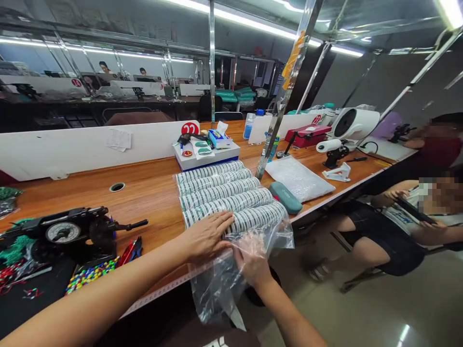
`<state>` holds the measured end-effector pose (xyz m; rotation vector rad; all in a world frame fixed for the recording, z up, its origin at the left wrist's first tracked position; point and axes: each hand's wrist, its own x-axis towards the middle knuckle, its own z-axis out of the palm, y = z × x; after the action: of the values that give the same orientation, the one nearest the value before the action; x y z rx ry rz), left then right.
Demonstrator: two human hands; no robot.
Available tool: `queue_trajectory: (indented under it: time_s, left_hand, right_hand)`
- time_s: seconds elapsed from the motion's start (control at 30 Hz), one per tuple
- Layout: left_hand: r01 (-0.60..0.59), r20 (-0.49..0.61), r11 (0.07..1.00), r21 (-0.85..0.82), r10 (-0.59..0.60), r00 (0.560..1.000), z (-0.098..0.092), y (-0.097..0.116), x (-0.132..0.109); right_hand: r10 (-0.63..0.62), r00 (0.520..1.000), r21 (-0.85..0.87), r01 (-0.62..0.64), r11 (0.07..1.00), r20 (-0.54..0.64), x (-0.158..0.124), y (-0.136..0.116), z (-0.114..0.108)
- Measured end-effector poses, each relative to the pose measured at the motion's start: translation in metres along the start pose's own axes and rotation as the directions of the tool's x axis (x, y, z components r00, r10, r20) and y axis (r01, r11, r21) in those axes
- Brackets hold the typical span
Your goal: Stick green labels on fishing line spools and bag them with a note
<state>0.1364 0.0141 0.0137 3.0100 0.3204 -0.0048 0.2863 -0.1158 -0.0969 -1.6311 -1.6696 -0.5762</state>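
Observation:
A clear plastic bag (220, 282) lies on the wooden table (148, 193), filled with several rows of green-and-white bracelets (224, 193). My left hand (206, 236) rests flat on the nearest rows, fingers stretched out. My right hand (253, 262) is partly inside the loose open end of the bag, which hangs over the table's front edge. Its fingers show through the film, curled against the plastic.
A black gauge machine (68, 233), coloured beads (90, 274) and red pliers (130, 250) sit at left. Behind the bag are a white box (208, 156), a metal post (278, 106), a teal case (285, 197) and bubble wrap (298, 178). A seated person (405, 217) is at right.

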Motion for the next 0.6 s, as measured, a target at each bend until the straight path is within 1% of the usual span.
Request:
queue_trajectory:
  time_s: [0.1,0.13,0.2,0.27,0.33,0.4,0.47,0.5,0.57,0.6]
  left_hand:
    - [-0.030,-0.053,0.999,-0.027,0.028,0.998,-0.007,-0.002,0.015]
    - [-0.061,-0.048,0.997,-0.041,0.059,0.997,-0.007,-0.003,0.020]
    - [-0.136,-0.002,0.988,-0.069,0.136,0.991,-0.004,-0.005,0.026]
    - [-0.184,0.046,0.980,-0.075,0.188,0.981,0.000,-0.008,0.026]
    - [-0.212,0.057,0.975,-0.071,0.216,0.975,0.003,-0.014,0.021]
    - [-0.236,0.034,0.969,-0.077,0.239,0.970,0.002,-0.021,0.015]
    - [-0.264,-0.008,0.961,-0.085,0.265,0.964,-0.003,-0.023,0.009]
    - [-0.277,-0.048,0.957,-0.091,0.273,0.961,-0.007,-0.020,0.005]
    - [-0.289,-0.173,0.946,-0.145,0.263,0.949,-0.017,-0.002,-0.002]
    - [-0.293,-0.233,0.934,-0.204,0.244,0.941,-0.021,0.013,-0.005]
  right_hand:
    - [0.051,0.998,-0.069,-0.048,0.996,0.033,-0.001,0.013,-0.009]
    - [0.075,0.996,-0.093,-0.070,0.993,0.049,0.003,0.017,-0.008]
    - [0.107,0.992,-0.117,-0.099,0.988,0.064,0.012,0.024,-0.004]
    - [0.090,0.994,-0.107,-0.082,0.991,0.069,0.022,0.027,0.001]
    - [0.040,0.996,-0.091,-0.033,0.995,0.075,0.024,0.024,0.001]
    - [-0.024,0.997,-0.045,0.027,0.999,0.074,0.013,0.017,-0.004]
    - [-0.086,0.995,0.076,0.082,0.994,0.050,-0.011,0.009,-0.015]
    - [-0.117,0.992,0.155,0.110,0.982,0.036,-0.026,0.006,-0.022]
    - [-0.142,0.990,0.265,0.142,0.954,-0.020,-0.054,0.006,-0.036]
    - [-0.102,0.992,0.268,0.117,0.956,-0.070,-0.066,0.011,-0.043]
